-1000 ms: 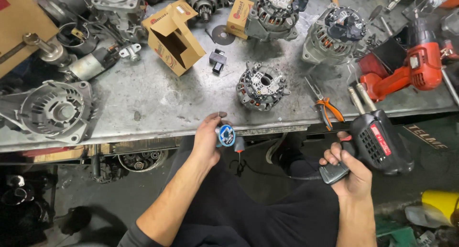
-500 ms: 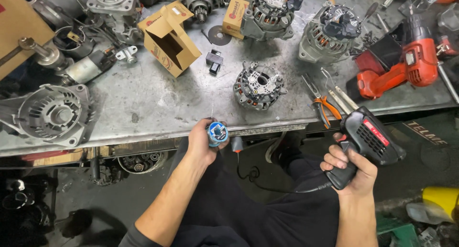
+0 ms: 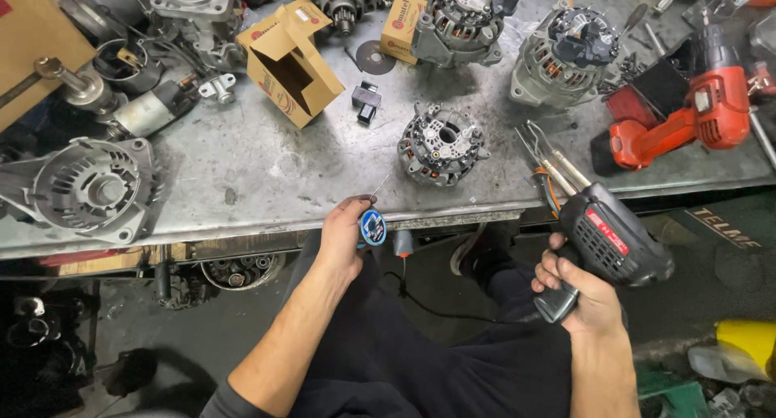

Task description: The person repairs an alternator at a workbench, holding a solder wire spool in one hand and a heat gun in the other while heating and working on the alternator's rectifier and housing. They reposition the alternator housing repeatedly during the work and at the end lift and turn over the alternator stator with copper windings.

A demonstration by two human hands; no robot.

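Observation:
My left hand grips a small blue spool of solder wire at the front edge of the metal workbench; a thin wire end sticks up from it. My right hand holds a black soldering gun with a red label by its handle, its two-pronged tip pointing up-left over the bench edge. A round alternator part with copper windings lies on the bench between and beyond both hands.
An open cardboard box, a grey alternator housing, two whole alternators, a red cordless drill, orange-handled pliers, a small black module and other motor parts crowd the bench. My dark-trousered legs are below.
My left hand has carried the spool slightly left and up toward the bench edge. My right hand has lifted the soldering gun up and left, closer to the bench.

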